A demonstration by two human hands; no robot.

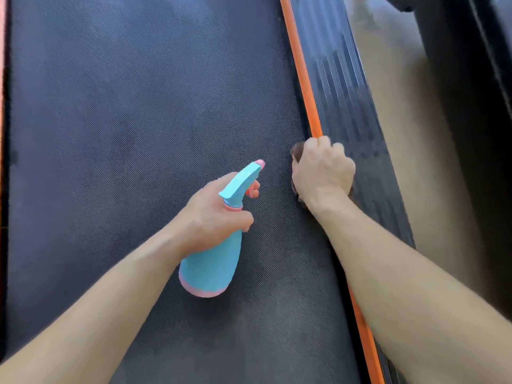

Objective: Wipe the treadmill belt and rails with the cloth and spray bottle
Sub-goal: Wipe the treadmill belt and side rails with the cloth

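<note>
We are noting the left hand (216,214) gripping the neck of the blue and pink spray bottle (212,264), held over the belt (138,120) left of the orange strip (302,76), nozzle pointing toward that strip. The right hand (322,170) is clutching a brown cloth (296,152) and pressing it right at the orange strip, fingers lying across it onto the ribbed black rail (340,87) on the strip's right. Only edges of the cloth are showing. Tan floor (393,106) is lying farther right of the strip.
</note>
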